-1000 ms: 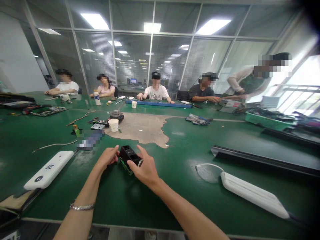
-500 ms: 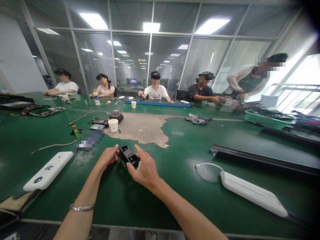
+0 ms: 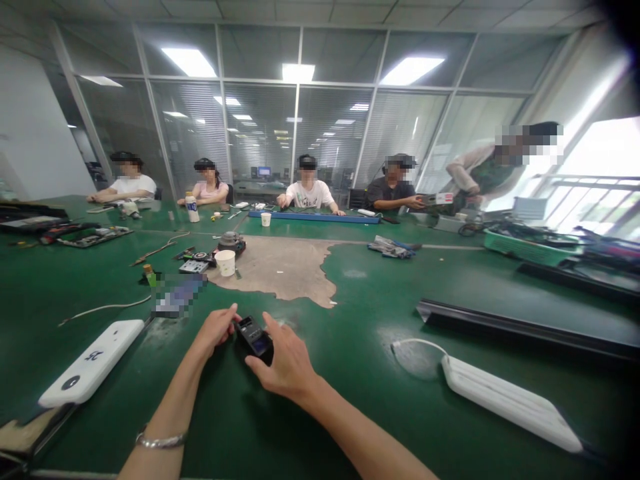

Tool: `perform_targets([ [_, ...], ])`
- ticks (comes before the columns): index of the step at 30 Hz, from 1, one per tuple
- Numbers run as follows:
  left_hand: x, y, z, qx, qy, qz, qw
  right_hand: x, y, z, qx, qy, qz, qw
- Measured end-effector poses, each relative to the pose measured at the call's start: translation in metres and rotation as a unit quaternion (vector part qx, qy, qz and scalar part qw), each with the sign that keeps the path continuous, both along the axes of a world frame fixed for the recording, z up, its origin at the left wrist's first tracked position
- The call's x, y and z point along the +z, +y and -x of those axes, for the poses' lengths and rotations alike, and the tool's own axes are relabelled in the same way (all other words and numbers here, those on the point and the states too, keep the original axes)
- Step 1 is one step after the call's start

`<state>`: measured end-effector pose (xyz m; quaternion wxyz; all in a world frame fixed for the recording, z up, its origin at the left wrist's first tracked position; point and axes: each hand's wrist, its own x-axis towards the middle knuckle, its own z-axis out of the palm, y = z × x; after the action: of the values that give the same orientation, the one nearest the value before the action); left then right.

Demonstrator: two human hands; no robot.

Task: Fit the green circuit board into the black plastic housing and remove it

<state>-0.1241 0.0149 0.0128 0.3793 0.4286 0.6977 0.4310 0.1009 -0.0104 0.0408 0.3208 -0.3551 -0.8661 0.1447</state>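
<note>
A small black box-shaped electronic device (image 3: 253,335) is held just above the green tabletop, tilted, with slots and a dark shiny patch on the face turned up. My right hand (image 3: 287,359) grips it from the right, thumb along the near end and fingers over the far side. At its upper left edge are the closed fingertips of my left hand (image 3: 218,328), which bears a silver bracelet on the wrist. The underside of the device and some of my fingertips are hidden.
A white power bank marked 35 (image 3: 93,363) lies left, another white unit (image 3: 510,400) with a cable right. Ahead are a paper cup (image 3: 225,263), loose parts, a bare grey patch (image 3: 280,267) and gloves (image 3: 391,247). A long black strip (image 3: 520,330) lies right. Several people sit or stand across the table.
The device has turned in my hands, so its upper face looks different. My head view has tilted up slightly. Across the table, a co-worker's hand has lifted a boxy part.
</note>
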Motion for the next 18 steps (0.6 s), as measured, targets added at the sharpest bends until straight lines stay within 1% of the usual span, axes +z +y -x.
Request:
perform_targets([
  [2, 0.0, 0.0, 0.0, -0.004, 0.008, -0.006, 1.0, -0.004, 0.001, 0.001, -0.003, -0.006, 0.013, 1.0],
  [6, 0.0, 0.0, -0.003, -0.021, 0.022, -0.005, 1.0, -0.012, 0.006, 0.003, -0.042, 0.011, 0.033, 0.998],
  [10, 0.002, 0.001, -0.01, -0.044, 0.024, -0.032, 0.998, -0.017, 0.015, 0.005, -0.073, 0.036, 0.04, 0.996],
  [14, 0.004, 0.0, -0.017, -0.044, -0.008, -0.055, 0.998, -0.02, 0.02, 0.005, -0.097, 0.047, 0.042, 0.993],
  [18, 0.003, 0.0, -0.021, -0.064, -0.052, -0.057, 0.995, -0.02, 0.017, 0.007, -0.088, 0.036, 0.023, 0.995],
])
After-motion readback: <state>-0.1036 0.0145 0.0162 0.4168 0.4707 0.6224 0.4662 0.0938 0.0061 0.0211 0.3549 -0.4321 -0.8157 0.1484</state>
